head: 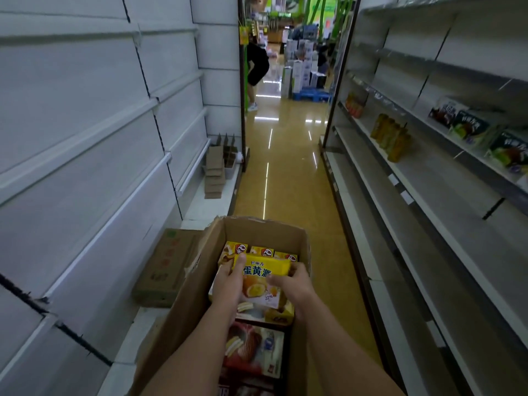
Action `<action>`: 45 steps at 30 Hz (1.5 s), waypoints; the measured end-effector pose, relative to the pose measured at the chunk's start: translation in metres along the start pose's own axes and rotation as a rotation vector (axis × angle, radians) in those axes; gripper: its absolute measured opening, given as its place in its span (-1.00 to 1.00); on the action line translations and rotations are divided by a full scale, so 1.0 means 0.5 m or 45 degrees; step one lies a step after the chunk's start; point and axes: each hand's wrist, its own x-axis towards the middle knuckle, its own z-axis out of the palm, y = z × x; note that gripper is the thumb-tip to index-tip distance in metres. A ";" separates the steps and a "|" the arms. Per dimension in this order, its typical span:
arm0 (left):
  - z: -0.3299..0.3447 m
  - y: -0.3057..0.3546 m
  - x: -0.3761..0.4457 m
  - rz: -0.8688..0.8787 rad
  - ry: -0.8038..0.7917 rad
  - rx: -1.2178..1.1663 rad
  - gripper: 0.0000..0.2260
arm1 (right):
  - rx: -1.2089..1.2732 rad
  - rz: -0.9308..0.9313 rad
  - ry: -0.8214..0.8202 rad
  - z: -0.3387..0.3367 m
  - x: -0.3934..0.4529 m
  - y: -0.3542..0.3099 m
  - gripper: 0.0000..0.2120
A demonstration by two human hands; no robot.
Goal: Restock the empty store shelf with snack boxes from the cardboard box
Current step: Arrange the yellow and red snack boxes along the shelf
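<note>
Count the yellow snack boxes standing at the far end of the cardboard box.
3: side by side along the cardboard box's far wall: left, middle, right. The yellow box both hands hold covers their lower parts, so more may be hidden.

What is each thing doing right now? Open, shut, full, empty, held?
Cardboard box: open, snack boxes inside.
Yellow box: held in both hands, above the others.
Left hand: gripping its left edge.
Right hand: gripping its right edge.
Left shelves: mostly bare.
</note>
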 end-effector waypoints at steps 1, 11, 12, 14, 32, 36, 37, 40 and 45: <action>0.001 0.004 -0.010 -0.010 -0.014 0.005 -0.35 | 0.014 -0.012 -0.039 -0.004 -0.010 -0.003 -0.43; 0.018 0.041 -0.131 0.050 -0.152 0.152 -0.33 | -0.016 -0.129 0.021 -0.051 -0.103 0.005 -0.34; 0.026 0.043 -0.141 0.067 -0.178 0.162 -0.33 | -0.011 -0.138 0.051 -0.062 -0.117 0.006 -0.39; 0.040 0.042 -0.156 0.077 -0.226 0.153 -0.33 | 0.009 -0.137 0.106 -0.078 -0.138 0.009 -0.46; 0.156 -0.001 -0.401 0.328 -0.873 0.297 -0.78 | 0.214 -0.133 0.837 -0.234 -0.412 0.109 -0.59; 0.197 -0.036 -0.472 0.288 -1.048 0.339 -0.81 | 0.274 -0.086 0.992 -0.284 -0.490 0.151 -0.61; 0.210 -0.047 -0.495 0.270 -1.098 0.349 -0.80 | 0.299 -0.088 1.042 -0.300 -0.514 0.163 -0.64; 0.244 -0.076 -0.563 0.285 -1.212 0.420 -0.63 | 0.375 -0.125 1.157 -0.348 -0.576 0.199 -0.69; 0.302 -0.114 -0.690 0.343 -1.406 0.483 -0.81 | 0.438 -0.138 1.334 -0.430 -0.690 0.249 -0.61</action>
